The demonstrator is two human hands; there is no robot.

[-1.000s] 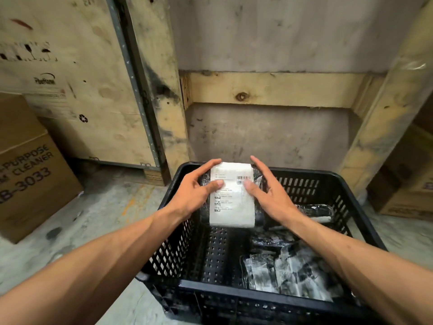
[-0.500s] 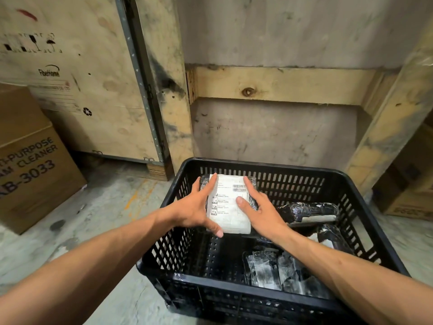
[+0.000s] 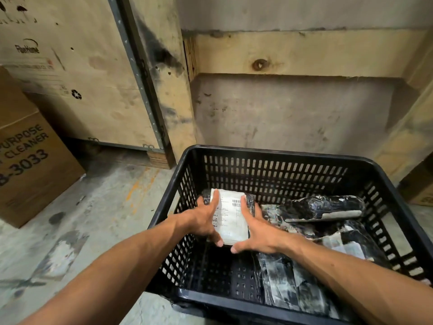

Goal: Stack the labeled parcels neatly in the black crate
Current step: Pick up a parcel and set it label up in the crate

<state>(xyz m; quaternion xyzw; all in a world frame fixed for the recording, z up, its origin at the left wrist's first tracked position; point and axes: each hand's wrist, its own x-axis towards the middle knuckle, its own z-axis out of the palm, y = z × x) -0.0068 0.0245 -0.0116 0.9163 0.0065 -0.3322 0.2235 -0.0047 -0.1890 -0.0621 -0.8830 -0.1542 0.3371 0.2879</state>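
- Head view: your left hand (image 3: pixel 206 221) and right hand (image 3: pixel 259 231) reach into the black crate (image 3: pixel 276 154) and clasp one labeled parcel (image 3: pixel 230 219) between them.
- Your left grip lies along the parcel's left edge, fingers stretched toward the far end and the thumb curled under the near corner; it is closed on the parcel.
- Your right grip presses the parcel's right edge, the forefinger laid up the side of the white label and the thumb pointing left beneath the near end; it too is closed on the parcel.
- The parcel is wrapped in dark film with a white shipping label and barcode facing up, and it sits in the far left part of the crate, close to the left wall; you cannot tell whether it rests on the crate floor or hangs just above it.
- To the right, a dark rolled parcel (image 3: pixel 325 207) lies near the far wall, and more wrapped parcels (image 3: pixel 295 285) lie flat along the near right side.
- The crate stands on a stained concrete floor (image 3: pixel 98 207), with a cardboard box (image 3: pixel 30 165) at the far left and a plywood shipping crate (image 3: pixel 82 73) behind it.
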